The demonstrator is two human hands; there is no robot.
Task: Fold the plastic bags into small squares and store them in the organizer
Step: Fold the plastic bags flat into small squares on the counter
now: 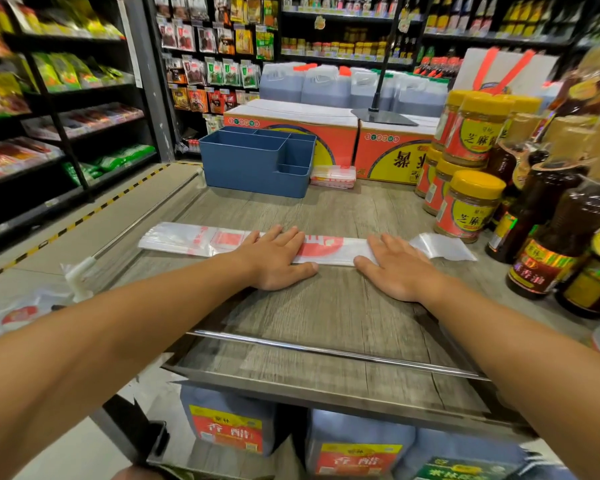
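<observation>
Hands flat on a folded bag strip

Your left hand (274, 258) and right hand (397, 268) lie palm down at the centre of the frame, fingers straight and spread, pressing a plastic bag (323, 249) folded into a long narrow strip on the wooden table (326, 306). Neither hand grips anything. The strip runs left to right, its ends sticking out past both hands. The blue organizer (257, 161) stands well apart in the upper middle, at the far table edge, and you can see its compartments from above. Just right of it lies a small stack of bags (333, 176), touching the red boxes (326, 136) behind. Jars (468, 206) and dark bottles (548, 230) crowd the right edge.
</observation>
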